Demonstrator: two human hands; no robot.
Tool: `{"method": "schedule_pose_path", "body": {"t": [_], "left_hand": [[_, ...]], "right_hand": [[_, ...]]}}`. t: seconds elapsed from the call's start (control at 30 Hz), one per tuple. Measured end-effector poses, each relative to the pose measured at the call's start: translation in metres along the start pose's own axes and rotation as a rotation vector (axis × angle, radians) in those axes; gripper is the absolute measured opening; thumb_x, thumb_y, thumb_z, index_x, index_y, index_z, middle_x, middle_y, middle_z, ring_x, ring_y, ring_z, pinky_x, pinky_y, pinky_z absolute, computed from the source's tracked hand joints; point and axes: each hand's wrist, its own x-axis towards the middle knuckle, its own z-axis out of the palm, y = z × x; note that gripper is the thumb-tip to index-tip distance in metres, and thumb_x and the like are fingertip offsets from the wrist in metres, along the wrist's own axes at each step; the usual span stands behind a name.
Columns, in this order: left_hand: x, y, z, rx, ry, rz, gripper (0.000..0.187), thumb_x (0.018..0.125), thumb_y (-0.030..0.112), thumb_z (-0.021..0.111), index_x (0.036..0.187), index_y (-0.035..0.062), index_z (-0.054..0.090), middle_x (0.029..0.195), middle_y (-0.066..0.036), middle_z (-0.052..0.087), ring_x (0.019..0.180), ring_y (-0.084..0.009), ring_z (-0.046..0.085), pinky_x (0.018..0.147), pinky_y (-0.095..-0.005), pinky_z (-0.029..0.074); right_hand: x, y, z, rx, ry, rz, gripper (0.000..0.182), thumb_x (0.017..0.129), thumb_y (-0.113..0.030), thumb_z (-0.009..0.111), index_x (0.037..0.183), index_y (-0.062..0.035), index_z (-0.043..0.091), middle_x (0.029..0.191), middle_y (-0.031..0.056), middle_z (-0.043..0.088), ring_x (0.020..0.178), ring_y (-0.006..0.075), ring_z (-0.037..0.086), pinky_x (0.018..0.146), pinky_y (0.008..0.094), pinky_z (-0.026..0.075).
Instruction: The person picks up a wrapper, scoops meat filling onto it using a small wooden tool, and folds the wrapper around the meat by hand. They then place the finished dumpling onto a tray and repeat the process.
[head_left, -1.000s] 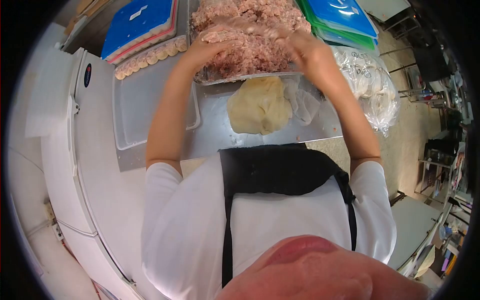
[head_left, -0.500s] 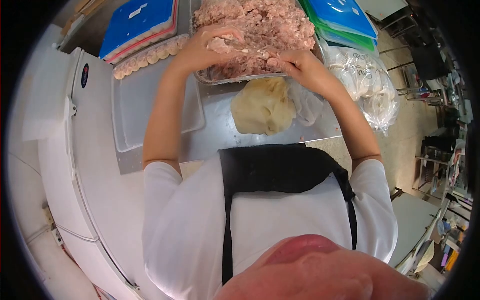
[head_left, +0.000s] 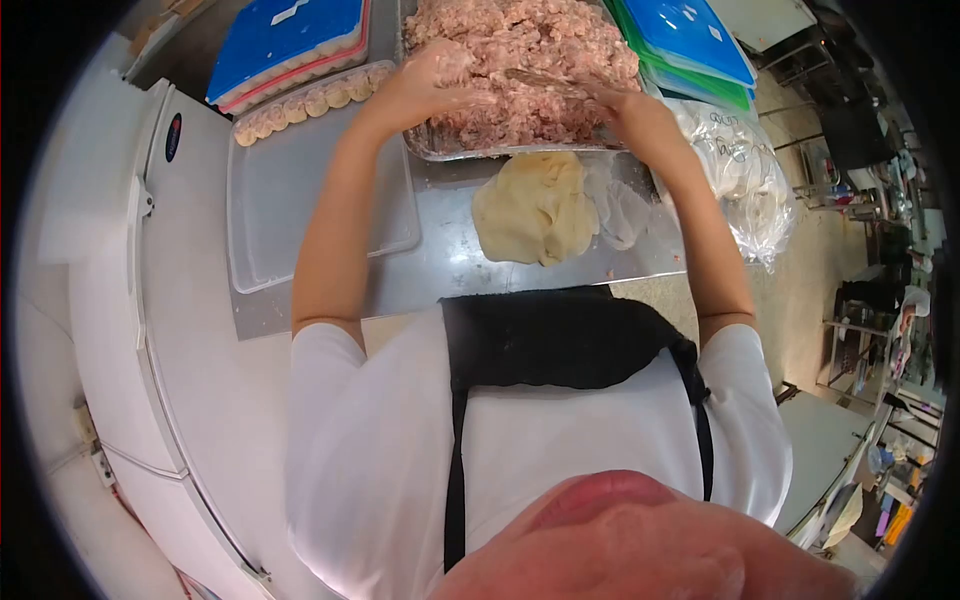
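Over a metal tray [head_left: 470, 152] heaped with pink minced meat [head_left: 530, 45], my left hand [head_left: 432, 82] is cupped around a small pale wrapper with filling. My right hand [head_left: 622, 108] grips a thin flat stick [head_left: 545, 83] whose tip reaches left across the meat toward the left hand. A lump of pale dough [head_left: 535, 210] lies on the steel table [head_left: 440, 265] just below the meat tray, between my forearms.
A clear plastic tray [head_left: 310, 200] on the left carries a row of finished dumplings [head_left: 300, 102] along its far edge. Blue-lidded containers are stacked at top left [head_left: 285, 35] and top right [head_left: 690, 35]. A plastic bag [head_left: 745, 170] hangs at the table's right end. A white appliance [head_left: 130, 300] stands on the left.
My right hand has moved up and right from the tray's near edge, and the stick now lies across the meat. My left hand stays over the tray, slightly higher.
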Motion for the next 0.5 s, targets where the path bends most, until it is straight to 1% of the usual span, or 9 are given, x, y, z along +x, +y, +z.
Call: {"method": "schedule_pose_path", "body": {"t": [0.03,0.07,0.13,0.2,0.3,0.33,0.43,0.47,0.5], "left_hand": [[-0.010,0.004,-0.003,0.004,0.032,0.022,0.067,0.070,0.046,0.075,0.123,0.0103,0.054,0.111,-0.015,0.063,0.100,-0.0255,0.061,0.085,-0.0357,0.047],[-0.013,0.011,-0.006,0.015,0.023,0.083,0.068,0.069,0.043,0.076,0.123,0.0079,0.054,0.113,-0.014,0.062,0.102,-0.0238,0.060,0.087,-0.0345,0.046],[-0.013,0.031,-0.017,0.040,0.013,0.203,0.069,0.068,0.036,0.080,0.123,0.0031,0.054,0.117,-0.012,0.060,0.105,-0.0205,0.058,0.090,-0.0322,0.045],[-0.015,0.043,-0.021,0.077,-0.002,0.249,0.065,0.069,0.034,0.080,0.122,0.0053,0.055,0.115,-0.010,0.061,0.103,-0.0197,0.059,0.090,-0.0325,0.045],[-0.005,0.051,-0.017,-0.043,-0.143,0.306,0.057,0.070,0.032,0.079,0.117,0.0062,0.058,0.110,-0.009,0.064,0.099,-0.0172,0.060,0.088,-0.0318,0.046],[-0.001,0.053,-0.013,-0.115,-0.212,0.322,0.055,0.071,0.031,0.079,0.115,0.0062,0.059,0.108,-0.008,0.064,0.098,-0.0161,0.061,0.087,-0.0314,0.046],[0.004,0.051,-0.001,-0.027,-0.193,0.050,0.045,0.072,0.025,0.078,0.109,0.0057,0.060,0.106,-0.007,0.065,0.096,-0.0146,0.060,0.086,-0.0296,0.047],[0.006,0.047,0.002,-0.012,-0.181,0.081,0.045,0.073,0.025,0.078,0.109,0.0052,0.060,0.105,-0.007,0.065,0.095,-0.0136,0.059,0.084,-0.0290,0.047],[0.009,0.040,0.004,0.003,-0.171,0.113,0.044,0.074,0.025,0.078,0.108,0.0047,0.060,0.103,-0.007,0.065,0.093,-0.0125,0.059,0.082,-0.0284,0.047]], "right_hand": [[-0.004,0.001,-0.006,0.028,-0.013,-0.014,0.027,0.085,-0.019,0.053,0.109,-0.0135,0.064,0.088,0.0187,0.064,0.083,0.0357,0.061,0.071,0.0450,0.049],[-0.011,0.003,-0.019,0.071,0.000,0.028,0.026,0.086,-0.019,0.054,0.110,-0.0124,0.064,0.084,0.0171,0.065,0.076,0.0301,0.063,0.068,0.0400,0.049],[-0.017,0.002,-0.039,0.387,-0.027,0.064,0.025,0.088,-0.019,0.055,0.110,-0.0104,0.064,0.081,0.0150,0.064,0.070,0.0247,0.060,0.067,0.0362,0.048],[-0.018,-0.005,-0.055,0.672,-0.093,0.076,0.024,0.091,-0.019,0.056,0.107,-0.0051,0.064,0.079,0.0115,0.062,0.066,0.0157,0.052,0.065,0.0307,0.045],[-0.016,-0.026,-0.044,0.597,-0.016,-0.255,0.029,0.092,-0.018,0.056,0.118,-0.0065,0.060,0.076,0.0073,0.058,0.069,0.0131,0.049,0.066,0.0298,0.043],[-0.013,-0.028,-0.038,0.562,-0.083,-0.201,0.027,0.091,-0.017,0.056,0.116,-0.0082,0.061,0.082,0.0137,0.060,0.075,0.0187,0.058,0.068,0.0322,0.045],[-0.012,-0.026,-0.073,0.108,0.069,-0.225,0.025,0.092,-0.018,0.055,0.114,-0.0075,0.062,0.088,0.0173,0.060,0.078,0.0262,0.061,0.068,0.0338,0.045],[-0.017,-0.036,-0.082,0.077,0.154,-0.187,0.024,0.092,-0.019,0.054,0.109,-0.0031,0.062,0.085,0.0180,0.060,0.074,0.0302,0.058,0.066,0.0332,0.045],[-0.017,-0.033,-0.076,0.161,0.233,-0.221,0.024,0.093,-0.020,0.053,0.107,-0.0024,0.062,0.081,0.0157,0.058,0.070,0.0267,0.057,0.064,0.0321,0.044]]}}
